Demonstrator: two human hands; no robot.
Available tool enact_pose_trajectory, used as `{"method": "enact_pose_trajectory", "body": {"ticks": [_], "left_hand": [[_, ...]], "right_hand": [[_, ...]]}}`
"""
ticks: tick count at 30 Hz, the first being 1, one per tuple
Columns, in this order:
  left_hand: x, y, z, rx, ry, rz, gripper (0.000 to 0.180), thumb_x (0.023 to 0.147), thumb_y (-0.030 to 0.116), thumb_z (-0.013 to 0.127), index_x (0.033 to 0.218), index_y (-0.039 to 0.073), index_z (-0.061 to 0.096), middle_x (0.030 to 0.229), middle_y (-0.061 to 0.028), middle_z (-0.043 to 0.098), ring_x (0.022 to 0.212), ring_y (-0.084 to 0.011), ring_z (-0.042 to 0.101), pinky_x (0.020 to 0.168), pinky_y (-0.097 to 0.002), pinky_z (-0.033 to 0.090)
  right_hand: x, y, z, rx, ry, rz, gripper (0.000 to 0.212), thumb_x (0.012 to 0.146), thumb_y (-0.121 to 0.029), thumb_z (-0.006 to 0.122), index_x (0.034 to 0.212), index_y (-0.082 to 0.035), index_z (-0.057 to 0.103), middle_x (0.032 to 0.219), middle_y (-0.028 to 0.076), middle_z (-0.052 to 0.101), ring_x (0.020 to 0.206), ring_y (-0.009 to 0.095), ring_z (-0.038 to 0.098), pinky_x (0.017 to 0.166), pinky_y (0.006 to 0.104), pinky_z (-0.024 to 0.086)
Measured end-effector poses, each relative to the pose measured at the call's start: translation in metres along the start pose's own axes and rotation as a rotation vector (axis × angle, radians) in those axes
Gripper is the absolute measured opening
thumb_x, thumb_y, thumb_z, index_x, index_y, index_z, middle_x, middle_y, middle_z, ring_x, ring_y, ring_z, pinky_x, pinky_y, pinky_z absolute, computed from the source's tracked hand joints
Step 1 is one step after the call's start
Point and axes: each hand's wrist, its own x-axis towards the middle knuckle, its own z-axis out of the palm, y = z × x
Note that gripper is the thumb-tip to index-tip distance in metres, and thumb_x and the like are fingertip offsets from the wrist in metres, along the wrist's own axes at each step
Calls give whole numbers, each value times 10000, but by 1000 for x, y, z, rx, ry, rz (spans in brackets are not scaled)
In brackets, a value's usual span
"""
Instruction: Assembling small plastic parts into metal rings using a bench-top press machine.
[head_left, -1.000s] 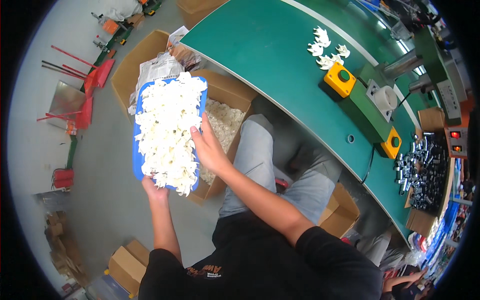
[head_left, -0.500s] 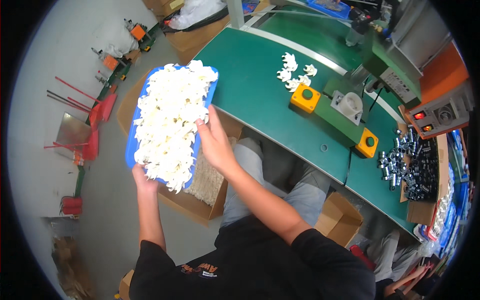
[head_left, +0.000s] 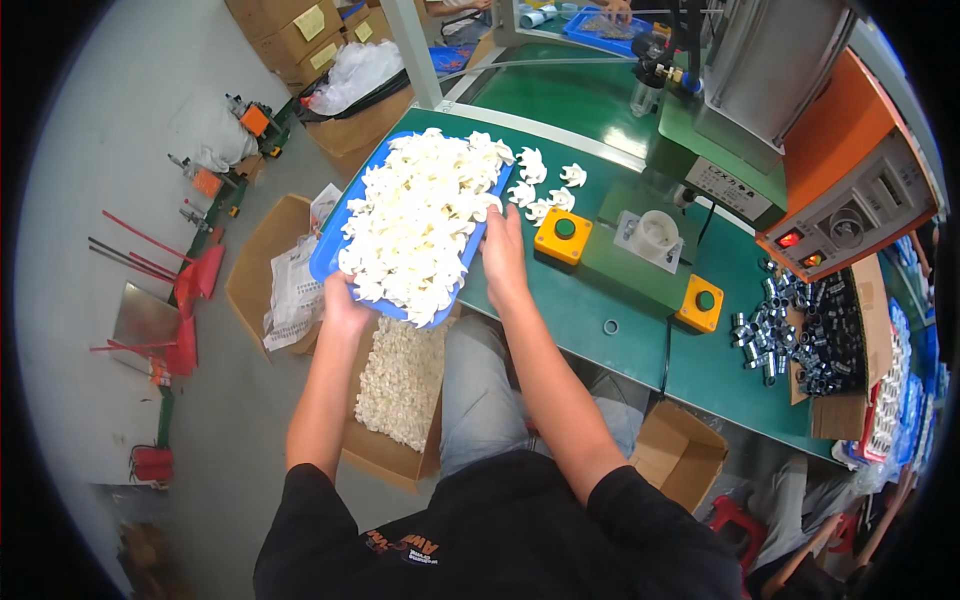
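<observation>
1. The left hand (head_left: 345, 308) is curling partly closed around the near-left corner of a blue tray (head_left: 333, 246); the fingers beneath are mostly hidden.
2. The right hand (head_left: 504, 258) is gripping the tray's right edge, its fingers extending along the side, its thumb lying near the top.
3. The tray is sitting between both hands, mostly ahead of them, carrying a heap of white bladed pieces (head_left: 425, 215).
4. It is overlapping the left end of the green table (head_left: 565, 305) in view; whether it is touching the surface, I cannot tell.
5. Loose white pieces (head_left: 531, 164) are lying just beside its right edge, and a yellow button box (head_left: 562, 238) is standing near the right hand.
6. Green surface is showing between that box and the table's front edge; a carton (head_left: 385, 462) is standing below.
</observation>
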Motion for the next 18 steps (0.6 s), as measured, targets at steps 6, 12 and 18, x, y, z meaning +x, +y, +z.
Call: {"method": "enact_pose_trajectory", "body": {"ticks": [6,12,18], "left_hand": [[13,-1,19,46,42,-46,708,798,114,421,1493,-4,477,1545,-170,507,1433,-374,468,1226,-545,336],[5,-7,40,83,66,-58,700,792,78,433,1485,-9,478,1529,-172,523,1422,-369,480,1230,-542,335],[7,-21,59,154,14,-48,638,851,25,423,1486,-42,432,1513,-205,509,1409,-374,483,1223,-550,352]], "right_hand": [[-22,12,-16,-37,34,-130,752,1089,-327,476,1614,68,111,1637,301,279,1493,350,374,1220,407,298],[-82,8,-23,-231,6,-245,700,1078,-259,509,1603,70,186,1676,277,214,1554,349,263,1248,413,236],[-95,13,-31,-769,4,-758,676,1002,-217,607,1532,99,329,1620,374,238,1518,511,255,1232,510,244]]}}
